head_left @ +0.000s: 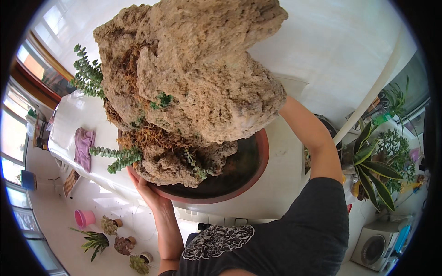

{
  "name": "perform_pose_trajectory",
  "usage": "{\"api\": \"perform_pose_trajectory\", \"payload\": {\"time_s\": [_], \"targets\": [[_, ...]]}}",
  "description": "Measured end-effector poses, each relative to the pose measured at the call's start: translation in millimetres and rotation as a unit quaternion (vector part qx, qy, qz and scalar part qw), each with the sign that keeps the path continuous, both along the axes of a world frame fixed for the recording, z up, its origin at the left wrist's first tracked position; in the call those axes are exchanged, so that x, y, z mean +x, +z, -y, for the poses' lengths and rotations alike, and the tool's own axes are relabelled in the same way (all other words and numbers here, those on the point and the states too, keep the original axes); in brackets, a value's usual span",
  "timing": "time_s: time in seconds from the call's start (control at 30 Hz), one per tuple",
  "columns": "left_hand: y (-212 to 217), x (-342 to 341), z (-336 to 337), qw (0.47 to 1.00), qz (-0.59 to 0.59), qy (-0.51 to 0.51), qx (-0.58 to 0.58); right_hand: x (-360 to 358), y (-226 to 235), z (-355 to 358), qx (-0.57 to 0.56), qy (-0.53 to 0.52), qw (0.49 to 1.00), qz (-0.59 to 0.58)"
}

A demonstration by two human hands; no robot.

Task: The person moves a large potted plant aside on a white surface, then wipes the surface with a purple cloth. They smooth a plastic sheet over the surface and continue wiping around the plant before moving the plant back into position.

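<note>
A large rough tan rock [207, 78] rises from a shallow oval bowl [263, 158], dark inside with a reddish rim. Brown moss [159, 135] fills the rock's hollows. Trailing succulents [117, 158] hang out on its left, and another leafy succulent stem [88, 73] sticks out higher up. At the bowl's near left side my left hand [149, 191] grips the rim, its fingers partly hidden beneath. My right forearm [304, 124] reaches up along the right and passes behind the rock, so the right hand's fingers are hidden.
The bowl stands on a white table [271, 184], with a purple cloth [84, 147] lying at left. On the floor are a pink pot [84, 218] and several small potted plants [109, 225]. Right of the table are long-leaved plants [375, 172] and a washing machine [374, 246].
</note>
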State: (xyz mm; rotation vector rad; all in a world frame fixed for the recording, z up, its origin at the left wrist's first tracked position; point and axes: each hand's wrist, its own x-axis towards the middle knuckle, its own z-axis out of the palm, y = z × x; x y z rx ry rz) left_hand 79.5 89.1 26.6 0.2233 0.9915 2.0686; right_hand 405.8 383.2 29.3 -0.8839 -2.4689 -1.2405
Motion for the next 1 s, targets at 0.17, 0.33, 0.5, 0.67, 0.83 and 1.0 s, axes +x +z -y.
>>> {"api": "perform_pose_trajectory", "payload": {"time_s": [0.17, 0.33, 0.5, 0.67, 0.83, 1.0], "targets": [[7, 6, -5, 1.0, -0.01, 0.003, -0.015, 1, -53, -5, 0.025, -0.033, 0.998, -0.057], [12, 7, -4, 0.998, -0.045, -0.019, -0.027, 16, -44, 17, -0.017, -0.04, 0.998, -0.053], [12, 10, 0, 0.997, -0.063, -0.032, 0.0, 19, -41, 25, -0.047, -0.04, 0.997, -0.053], [26, 18, -8, 0.998, -0.04, 0.015, -0.046, 38, -24, 14, -0.065, -0.055, 0.995, -0.05], [21, 13, -9, 0.999, -0.028, 0.022, -0.029, 53, -15, 5, -0.076, -0.063, 0.994, -0.052], [18, 14, -8, 0.998, -0.034, 0.044, -0.041, 59, -16, 3, -0.082, -0.067, 0.993, -0.056]]}}
